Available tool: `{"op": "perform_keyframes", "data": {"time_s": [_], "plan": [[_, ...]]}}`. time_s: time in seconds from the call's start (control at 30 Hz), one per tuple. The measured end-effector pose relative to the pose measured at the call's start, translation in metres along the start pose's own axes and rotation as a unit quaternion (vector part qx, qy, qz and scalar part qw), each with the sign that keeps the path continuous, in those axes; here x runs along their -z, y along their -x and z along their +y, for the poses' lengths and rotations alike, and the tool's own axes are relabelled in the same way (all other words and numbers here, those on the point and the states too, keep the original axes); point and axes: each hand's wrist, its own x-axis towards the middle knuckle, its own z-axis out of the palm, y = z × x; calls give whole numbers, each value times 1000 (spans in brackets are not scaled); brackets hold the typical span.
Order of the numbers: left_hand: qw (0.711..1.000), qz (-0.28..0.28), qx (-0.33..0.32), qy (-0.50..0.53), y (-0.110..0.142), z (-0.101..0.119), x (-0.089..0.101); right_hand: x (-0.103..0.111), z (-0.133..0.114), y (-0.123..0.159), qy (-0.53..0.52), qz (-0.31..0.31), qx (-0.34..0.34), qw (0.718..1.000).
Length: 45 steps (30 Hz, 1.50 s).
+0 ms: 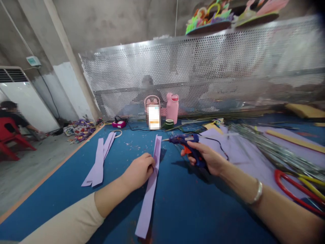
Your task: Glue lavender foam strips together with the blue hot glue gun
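Note:
My left hand (141, 169) is closed on a long folded lilac strip (147, 206), gripping it around its middle with the fingertips partly hidden behind the fold. The strip runs from near me away toward the back of the blue table. In my right hand (203, 154) is a dark blue glue gun (191, 140), its orange trigger (187, 149) under my fingers. The gun's nozzle points left, close to the strip's far end; whether it touches cannot be made out. More lilac strips (99, 162) lie crossed on the table to the left.
Lilac sheets (236, 149), a bundle of wires (274, 145) and red-handled scissors (286, 183) lie at right. A lit phone (154, 117), pink bottle (172, 108), green jar (169, 124) and pink plug block (118, 124) stand at the back before a perforated metal panel (203, 71). A person sits far left.

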Motion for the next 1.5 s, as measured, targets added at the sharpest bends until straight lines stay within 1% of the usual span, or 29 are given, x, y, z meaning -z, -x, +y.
{"op": "perform_keyframes", "data": {"time_s": [0.13, 0.23, 0.37, 0.53, 0.7, 0.83, 0.9, 1.03, 1.17, 1.3, 1.5], "plan": [[998, -34, -34, 34, -1, -6, 11, 5, -7, 3, 88, -28, -32, 995], [997, -50, -44, 48, -3, -9, 16, 6, -8, 4, 142, -52, -36, 988], [996, -54, -44, 52, -6, -11, 17, 1, 0, 4, 224, -71, -13, 972], [996, -57, -51, 49, -6, -11, 18, -10, 2, 7, 360, -69, 40, 929], [996, -63, -54, 42, -6, -10, 19, -19, 0, 13, 400, -77, 37, 913], [996, -63, -57, 40, -6, -11, 18, -20, 1, 12, 441, -73, 99, 889], [996, -61, -60, 40, -6, -12, 17, -19, 2, 11, 458, -73, 115, 878], [995, -59, -70, 37, -6, -14, 16, -19, 1, 9, 510, -65, 87, 853], [995, -60, -72, 34, -6, -15, 15, -22, 2, 8, 543, -42, 83, 834], [995, -58, -76, 38, -7, -14, 16, -23, 4, 6, 553, -17, 79, 829], [995, -63, -66, 38, -6, -14, 15, -22, 6, 0, 545, 23, 83, 834]]}}
